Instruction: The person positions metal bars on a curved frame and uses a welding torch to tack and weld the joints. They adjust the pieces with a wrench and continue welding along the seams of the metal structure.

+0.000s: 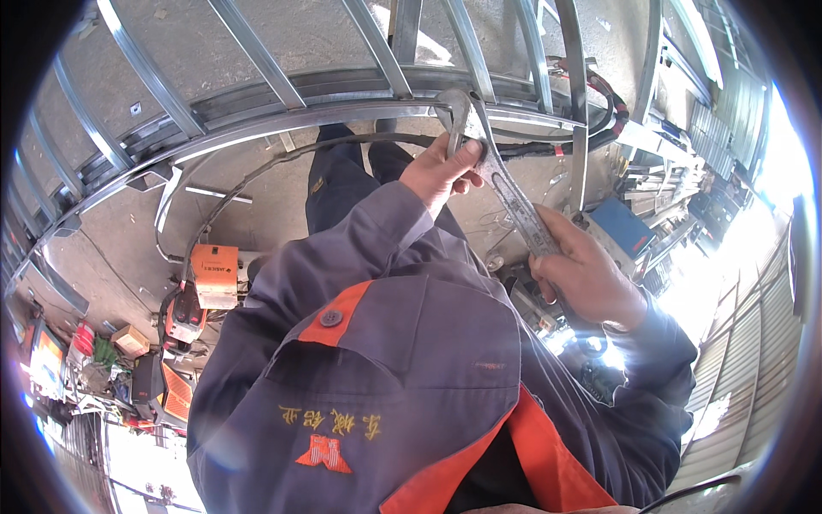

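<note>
A large silver adjustable wrench [512, 199] slants across in front of me, its jaws pointing up and away at the metal frame's near rail [360, 112]. Around the wrench's neck, just below the jaws, my left hand [432, 178] is closed, with the thumb pressed near the adjusting screw. My right hand [589, 272] is wrapped round the lower handle. The jaws overlap the rail in the picture; whether they touch it I cannot tell. The handle's end is hidden in my right palm.
Several upright metal bars [368, 43] rise from the frame across the far side. A dark cable [282, 158] loops beneath it. An orange box-shaped machine [214, 274] stands on the floor at left, with a cardboard box [130, 341] farther left. A blue panel [622, 224] and stacked metal lie right.
</note>
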Available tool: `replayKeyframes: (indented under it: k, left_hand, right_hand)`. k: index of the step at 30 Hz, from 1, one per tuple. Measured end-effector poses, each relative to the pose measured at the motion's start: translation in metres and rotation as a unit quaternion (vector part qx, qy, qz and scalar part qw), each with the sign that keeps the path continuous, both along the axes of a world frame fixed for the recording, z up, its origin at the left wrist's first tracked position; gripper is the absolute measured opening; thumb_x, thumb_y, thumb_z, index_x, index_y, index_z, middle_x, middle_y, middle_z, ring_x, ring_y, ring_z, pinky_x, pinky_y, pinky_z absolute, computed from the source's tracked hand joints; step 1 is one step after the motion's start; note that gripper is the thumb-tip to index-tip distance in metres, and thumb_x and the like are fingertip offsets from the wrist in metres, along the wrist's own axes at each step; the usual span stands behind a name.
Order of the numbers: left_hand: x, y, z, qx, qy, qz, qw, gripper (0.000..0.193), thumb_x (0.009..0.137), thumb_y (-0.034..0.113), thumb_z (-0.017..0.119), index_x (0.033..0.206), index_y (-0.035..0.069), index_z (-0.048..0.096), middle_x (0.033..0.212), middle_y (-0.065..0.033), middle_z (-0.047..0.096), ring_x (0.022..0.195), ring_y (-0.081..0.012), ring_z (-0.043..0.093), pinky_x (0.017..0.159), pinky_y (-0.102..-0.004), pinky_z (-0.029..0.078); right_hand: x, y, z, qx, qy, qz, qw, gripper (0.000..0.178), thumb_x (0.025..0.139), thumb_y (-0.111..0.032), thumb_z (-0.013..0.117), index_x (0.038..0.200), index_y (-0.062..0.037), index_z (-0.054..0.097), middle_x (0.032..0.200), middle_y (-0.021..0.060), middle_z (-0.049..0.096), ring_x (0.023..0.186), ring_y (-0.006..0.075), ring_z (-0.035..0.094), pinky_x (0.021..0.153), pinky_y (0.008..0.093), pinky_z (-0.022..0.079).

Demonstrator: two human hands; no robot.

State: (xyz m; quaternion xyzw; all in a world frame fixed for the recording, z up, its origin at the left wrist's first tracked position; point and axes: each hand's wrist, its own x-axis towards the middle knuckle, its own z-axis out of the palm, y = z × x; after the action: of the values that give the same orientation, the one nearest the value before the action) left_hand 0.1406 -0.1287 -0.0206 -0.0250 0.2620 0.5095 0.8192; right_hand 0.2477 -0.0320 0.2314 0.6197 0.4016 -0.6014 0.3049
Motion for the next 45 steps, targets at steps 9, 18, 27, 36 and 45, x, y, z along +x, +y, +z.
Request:
replayKeyframes:
  k: [9, 18, 27, 36, 45]
  left_hand:
    - [-0.01, 0.0, -0.003, 0.017, 0.02, -0.001, 1.0, 0.045, 0.106, 0.047, 0.057, 0.123, 0.005, 0.061, 0.101, -0.0073, 0.071, 0.087, -0.0128, 0.064, 0.079, -0.0278, 0.049]
    - [-0.02, -0.004, -0.007, -0.034, 0.039, -0.019, 0.998, 0.046, 0.107, 0.048, 0.055, 0.116, 0.003, 0.064, 0.096, -0.0065, 0.07, 0.083, -0.0116, 0.062, 0.079, -0.0273, 0.049]
    - [-0.025, 0.001, -0.006, 0.052, 0.17, -0.071, 0.982, 0.05, 0.107, 0.048, 0.053, 0.123, 0.002, 0.066, 0.107, -0.0044, 0.073, 0.085, -0.0096, 0.056, 0.078, -0.0276, 0.046]
    - [-0.019, -0.002, -0.005, 0.079, 0.221, -0.061, 0.97, 0.054, 0.109, 0.049, 0.048, 0.128, 0.001, 0.062, 0.117, -0.0068, 0.072, 0.092, -0.0114, 0.059, 0.082, -0.0285, 0.048]
    - [-0.008, 0.007, 0.015, -0.036, 0.118, 0.005, 0.992, 0.067, 0.088, 0.04, 0.085, 0.124, -0.003, 0.049, 0.1, -0.0066, 0.062, 0.093, -0.0131, 0.061, 0.082, -0.0318, 0.053]
  right_hand:
    - [-0.015, 0.008, 0.001, -0.006, -0.002, -0.013, 1.0, 0.072, 0.092, -0.001, 0.052, 0.16, -0.0017, 0.031, 0.096, 0.0056, 0.06, 0.074, 0.0113, 0.058, 0.068, 0.0268, 0.048]
    - [-0.023, 0.013, 0.003, -0.034, -0.01, -0.032, 0.999, 0.074, 0.092, -0.004, 0.053, 0.162, -0.0028, 0.028, 0.098, 0.0052, 0.059, 0.075, 0.0115, 0.057, 0.069, 0.027, 0.048]
    - [-0.011, 0.003, -0.002, -0.001, 0.042, -0.008, 0.999, 0.08, 0.09, -0.003, 0.053, 0.164, -0.0048, 0.023, 0.095, 0.0048, 0.056, 0.078, 0.0123, 0.056, 0.07, 0.0277, 0.049]
    - [-0.02, 0.004, 0.019, -0.073, -0.061, -0.132, 0.987, 0.091, 0.077, 0.001, 0.053, 0.164, -0.0098, 0.027, 0.092, 0.0063, 0.057, 0.072, 0.0133, 0.058, 0.062, 0.0276, 0.05]
    - [-0.022, -0.002, 0.017, -0.047, -0.06, -0.134, 0.988, 0.08, 0.081, -0.003, 0.054, 0.159, -0.0124, 0.04, 0.099, 0.0051, 0.062, 0.077, 0.0112, 0.061, 0.065, 0.0273, 0.05]
